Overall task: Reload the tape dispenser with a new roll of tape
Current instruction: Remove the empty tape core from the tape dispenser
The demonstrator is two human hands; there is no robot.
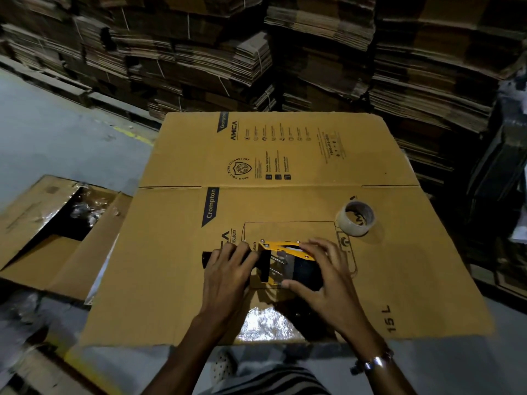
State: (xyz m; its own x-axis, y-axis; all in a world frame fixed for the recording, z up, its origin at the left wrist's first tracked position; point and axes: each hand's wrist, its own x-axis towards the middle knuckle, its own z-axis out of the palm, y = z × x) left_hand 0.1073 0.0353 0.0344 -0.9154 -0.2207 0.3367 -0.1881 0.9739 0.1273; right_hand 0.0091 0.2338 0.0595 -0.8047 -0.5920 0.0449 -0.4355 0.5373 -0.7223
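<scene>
Landmark: large flattened brown cardboard carton (285,172) printed "Crompton", "AMICA" and "15 L", lying flat and serving as the work surface.
Tape dispenser: yellow metal hand-held tape dispenser with black handle (281,253), lying on its side on the near middle part of the carton, handle pointing left.
Dispenser hub end: dark, partly covered by fingers; whether a roll sits on it cannot be told.
Left hand (231,269): fingers curled over the black handle, gripping it.
Right hand (319,277): fingers and thumb wrapped round the dark right-hand end of the dispenser, holding it.
Hands, relation: close together, both clamped on the dispenser, one at each end.
New roll: roll of clear packing tape on a pale cardboard core (356,219), lying flat on the carton, beyond and to the right of the dispenser, apart from both hands.
Wrist item: shiny metal bracelet (373,363) on the right wrist, nearer than the carton's near edge.
Shiny patch: crinkled reflective film (265,323) at the carton's near edge, between the forearms.
Open box: brown cardboard box with flaps open (57,232), left of the carton, crumpled clear plastic inside.
Stock: tall bundled stacks of flattened brown cardboard (256,52), beyond the carton's far edge and to its right.
Floor: grey concrete floor (51,138), left of the carton, with a yellow painted line.
</scene>
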